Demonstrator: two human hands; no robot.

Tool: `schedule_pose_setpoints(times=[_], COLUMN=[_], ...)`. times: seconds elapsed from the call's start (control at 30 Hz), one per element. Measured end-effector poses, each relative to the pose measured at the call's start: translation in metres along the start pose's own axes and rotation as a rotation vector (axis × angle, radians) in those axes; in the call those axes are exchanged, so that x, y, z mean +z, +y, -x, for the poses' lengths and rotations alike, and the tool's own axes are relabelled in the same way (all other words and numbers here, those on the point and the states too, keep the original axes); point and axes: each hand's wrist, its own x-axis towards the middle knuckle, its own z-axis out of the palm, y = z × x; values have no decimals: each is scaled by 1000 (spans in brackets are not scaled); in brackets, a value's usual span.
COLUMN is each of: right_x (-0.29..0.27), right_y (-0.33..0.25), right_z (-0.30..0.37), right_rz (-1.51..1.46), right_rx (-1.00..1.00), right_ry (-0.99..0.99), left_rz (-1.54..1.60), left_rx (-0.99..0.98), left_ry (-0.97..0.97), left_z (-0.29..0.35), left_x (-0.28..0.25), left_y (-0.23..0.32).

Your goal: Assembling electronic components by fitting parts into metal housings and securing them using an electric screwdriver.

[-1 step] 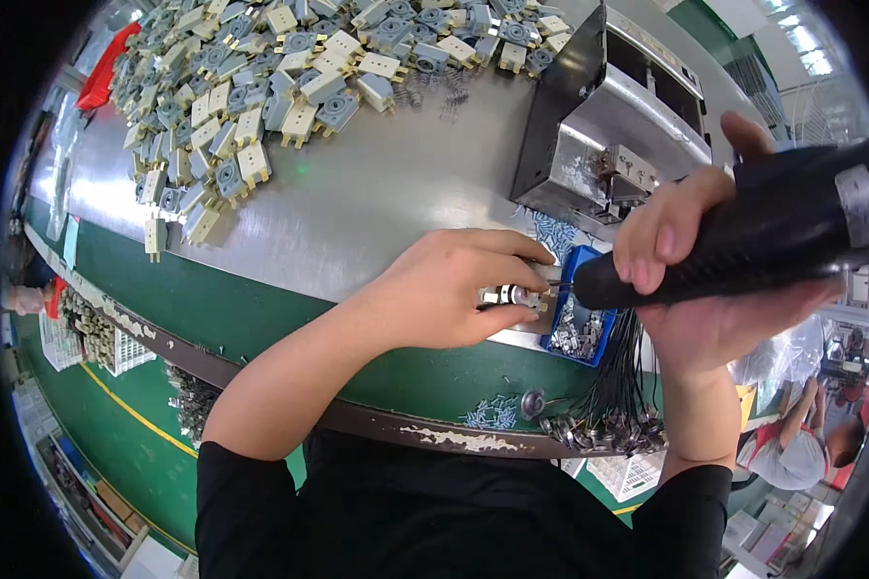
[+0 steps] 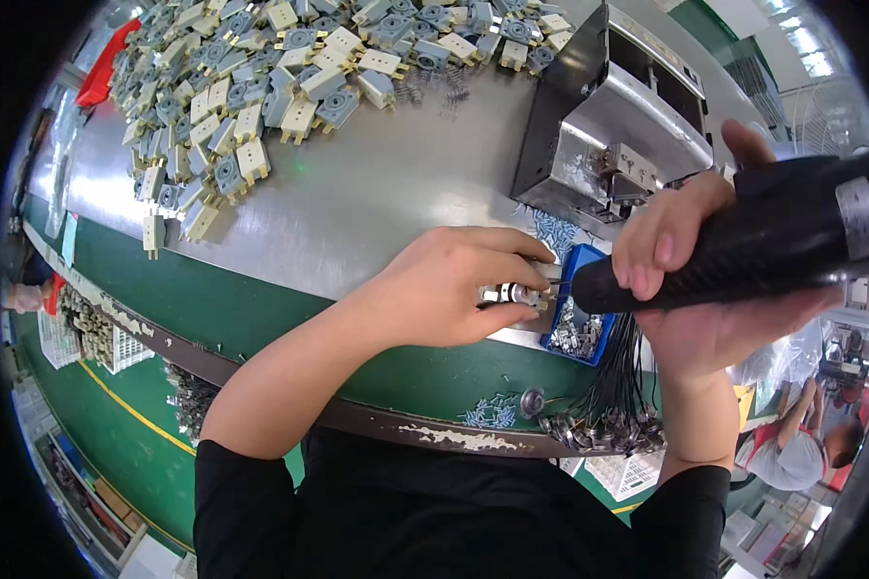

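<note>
My left hand (image 2: 454,289) pinches a small shiny metal fitting (image 2: 508,293) with a dark band between thumb and fingers, just above the bench. My right hand (image 2: 681,256) wraps round a thick black electric screwdriver (image 2: 772,236), held nearly level. Its thin bit points left and meets the fitting's right end; the exact contact is hidden by my fingertips. Under the tool's nose sits a blue tray (image 2: 603,340) of small metal pieces (image 2: 575,334). Behind the tray lies a heap of bluish screws (image 2: 554,232).
A large pile of grey and cream block-shaped parts (image 2: 299,82) covers the back left. A metal fixture (image 2: 599,125) stands back right. Black leads (image 2: 626,372) with metal ends, loose screws (image 2: 492,411) and a round metal part (image 2: 532,402) lie near the front edge. Another person (image 2: 792,449) is far right.
The black screwdriver's rear end has dipped very slightly. Both hands otherwise keep their places and grips.
</note>
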Motion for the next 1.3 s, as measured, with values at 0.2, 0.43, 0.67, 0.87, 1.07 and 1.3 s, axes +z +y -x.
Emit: schedule_pose_setpoints(times=[0.2, 0.43, 0.67, 0.87, 1.07, 1.3], right_x=[0, -3, 6, 2, 4, 1], right_y=[10, 17, 34, 42, 47, 35], right_z=[15, 21, 23, 24, 31, 23], right_rz=[43, 83, -154, -180, -149, -185], right_rx=[-16, -25, -94, -149, -177, -212], right_ry=[7, -46, -137, -232, -260, -296], left_rz=[-6, -5, -25, -9, -38, 12], left_rx=[-11, -19, -7, 11, 1, -31], left_ry=[2, 8, 10, 30, 21, 23], left_z=[3, 10, 14, 15, 18, 22], left_x=[3, 4, 6, 9, 13, 9], left_y=[-3, -4, -9, -9, -10, -6])
